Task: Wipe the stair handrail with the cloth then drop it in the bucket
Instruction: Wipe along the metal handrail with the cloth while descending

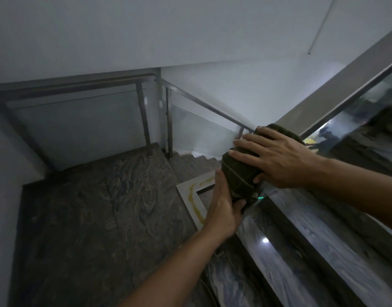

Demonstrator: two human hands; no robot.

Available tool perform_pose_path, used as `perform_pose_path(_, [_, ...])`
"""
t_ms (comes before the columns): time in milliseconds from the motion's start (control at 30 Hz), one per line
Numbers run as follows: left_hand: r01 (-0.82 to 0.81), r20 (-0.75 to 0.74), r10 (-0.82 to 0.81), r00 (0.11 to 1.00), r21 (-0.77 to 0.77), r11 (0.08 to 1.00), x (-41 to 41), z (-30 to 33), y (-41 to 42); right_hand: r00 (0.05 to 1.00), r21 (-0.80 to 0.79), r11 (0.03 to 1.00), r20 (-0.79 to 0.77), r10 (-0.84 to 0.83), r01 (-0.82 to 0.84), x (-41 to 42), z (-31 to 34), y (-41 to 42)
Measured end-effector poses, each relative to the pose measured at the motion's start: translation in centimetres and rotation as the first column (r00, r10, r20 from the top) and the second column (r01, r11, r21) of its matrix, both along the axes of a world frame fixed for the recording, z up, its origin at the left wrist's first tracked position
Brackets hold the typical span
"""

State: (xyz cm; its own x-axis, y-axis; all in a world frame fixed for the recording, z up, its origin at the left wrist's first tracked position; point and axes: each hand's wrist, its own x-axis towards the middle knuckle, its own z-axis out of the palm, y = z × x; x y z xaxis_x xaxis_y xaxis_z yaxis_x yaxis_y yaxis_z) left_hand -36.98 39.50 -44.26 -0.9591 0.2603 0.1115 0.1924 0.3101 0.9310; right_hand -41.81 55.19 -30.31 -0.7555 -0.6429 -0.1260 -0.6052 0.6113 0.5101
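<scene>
Evidently wiping is begun, dropping left.
By left grip (221,209) and right grip (277,158), dark green cloth (237,173) is clasped onto grey metal handrail (203,105).

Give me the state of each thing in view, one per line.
Dark green cloth: wrapped over the rail end, held by both hands.
Left hand: presses the cloth's side, thumb tucked beneath.
Right hand: spread over the cloth's top, thumb curled under.
Grey metal stair handrail: bare beyond the cloth.
Bucket: not in view.

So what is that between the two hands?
A dark green cloth on the handrail; the left hand and right hand both hold it. Head view.
</scene>
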Motion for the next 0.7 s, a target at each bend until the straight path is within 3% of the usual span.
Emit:
perform_pose_path(200, [0.091,0.004,-0.092,0.996,0.020,0.996,-1.4,-0.2,-2.1,0.980,-0.034,0.979,-0.020,-0.199,0.199,1.9,-0.9,-1.5])
perform_pose_path(267, [0.116,0.073,-0.126,0.989,0.130,0.985,-1.6,-0.5,-2.2,0.970,-0.058,0.969,-0.017,-0.241,0.240,2.3,-1.4,-1.9])
perform_pose_path(367, [0.153,0.050,-0.164,0.985,0.173,0.973,-1.8,-0.7,-2.2,0.963,-0.077,0.961,-0.021,-0.269,0.266,2.6,-1.6,-2.3])
perform_pose_path(533, [0.170,0.013,-0.171,0.985,0.063,0.983,-2.7,-1.0,-2.7,0.962,-0.077,0.960,-0.024,-0.272,0.270,2.5,-1.7,-2.4])
perform_pose_path(700, [0.334,0.007,-0.335,0.942,0.035,0.942,-4.1,-1.2,-3.2,0.956,-0.113,0.951,-0.038,-0.292,0.287,2.5,-2.1,-2.2])
